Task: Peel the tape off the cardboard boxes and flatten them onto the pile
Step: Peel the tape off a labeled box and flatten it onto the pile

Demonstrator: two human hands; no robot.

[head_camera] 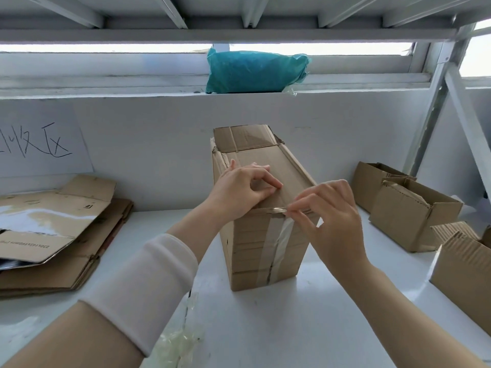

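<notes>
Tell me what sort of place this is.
Likely a storeroom's cardboard recycling corner: a pile of flattened cardboard on the white bench, opened boxes at the right, and a handwritten sign on the wall.

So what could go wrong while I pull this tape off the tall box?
The tape pinched by the right hand is bunched into a thin strand at the top edge; it may snap, leaving the strip on the front. The tall box stands on a narrow end, so a hard pull could tip it unless the left hand holds firm.
</notes>
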